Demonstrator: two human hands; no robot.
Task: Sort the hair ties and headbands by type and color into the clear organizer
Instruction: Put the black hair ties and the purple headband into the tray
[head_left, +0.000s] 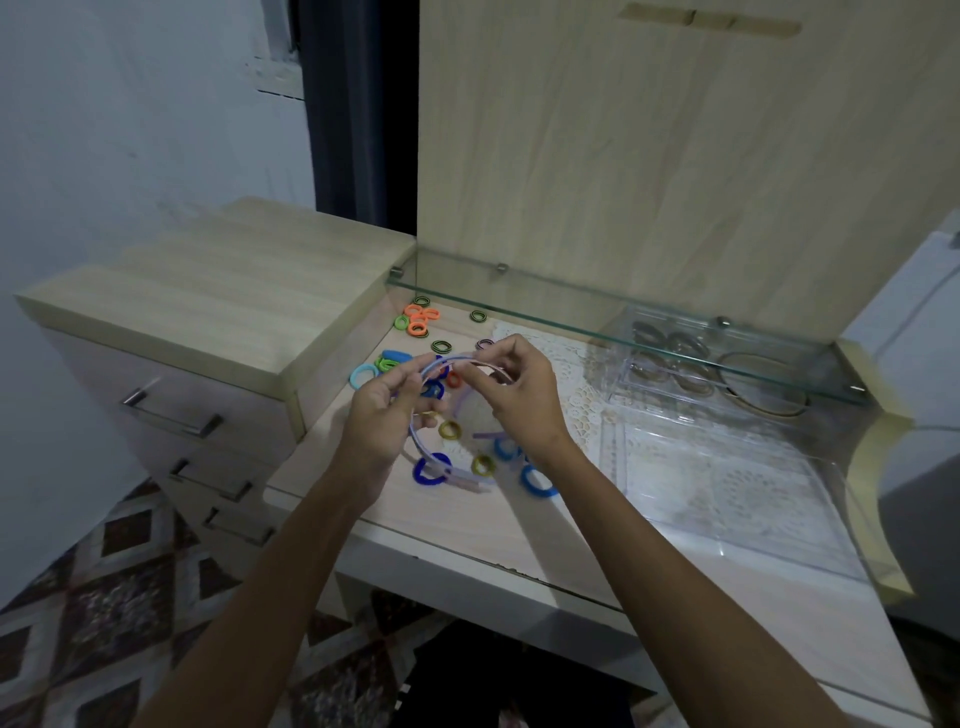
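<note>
Headbands (451, 364): thin plastic hoops, lilac and pale pink, held as a small bunch above the desk (467, 525), arching between the two hands. Lower ends hang down to the desk surface near the dark blue hair tie (431, 467). How many hoops are in the bunch cannot be told.

Left hand (382, 415): fingers curled round the left side of the hoops, thumb on top.

Right hand (519, 389): thumb and forefinger pinching the top of the hoops; remaining fingers curled loosely.

Loose hair ties, on the desk beneath and around the hands: two olive-yellow ties (450, 429), light blue ties (537, 480) below the right wrist, a red tie (453, 380) partly hidden behind the hoops.

Further loose ties, toward the back left corner: a cluster of orange ties (420, 318) with a green one touching it, black-and-green striped ties (440, 345), a pale cyan tie (362, 375) at the left edge.

Clear organizer (727, 467): on the right half of the desk, over a white lace mat (571, 374). The near large compartment shows only the lace through it. The rear small compartments hold grey ties (675, 343); beside them, a dark headband (763, 382) lies flat.

Glass shelf (571, 312): spans the desk above the rear of the organizer.

Drawer unit (208, 291): light wood, to the left, metal handles.
</note>
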